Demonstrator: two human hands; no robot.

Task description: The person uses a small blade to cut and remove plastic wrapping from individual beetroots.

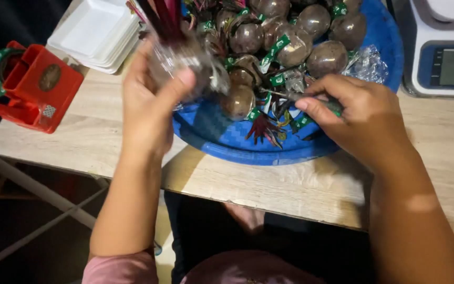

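1. Leftmost, a red plastic tape dispenser [32,87] with a roll of green tape sits at the edge of the pale wooden desk [437,158]; just beyond it lies a stack of white foam trays [98,31], near the desk's far left corner.
2. The left hand [151,102] is raised over the near left rim of the round blue plastic basin [248,152]; its fingers are closed around a dark beetroot wrapped in clear plastic film [182,66], thumb pressed on the front of the wrap; dark red stalks [158,18] stick up from this bundle toward the top of the view.
3. In the middle, the basin holds a heap of wrapped beetroots [290,37], each in shiny film with bands of green tape; one more wrapped beetroot [237,100] lies just beside the left hand's bundle; reddish leaf tips [264,129] lie on the basin's floor near the front rim.
4. The right hand [358,115] rests low over the basin's right front; thumb and forefinger pinch a thin dark stalk [290,97] that runs leftward toward the heap; the remaining fingers are curled in.
5. Farthest right, a white and blue electronic scale [442,52] with a grey screen stands on the desk, just beside the basin's rim.
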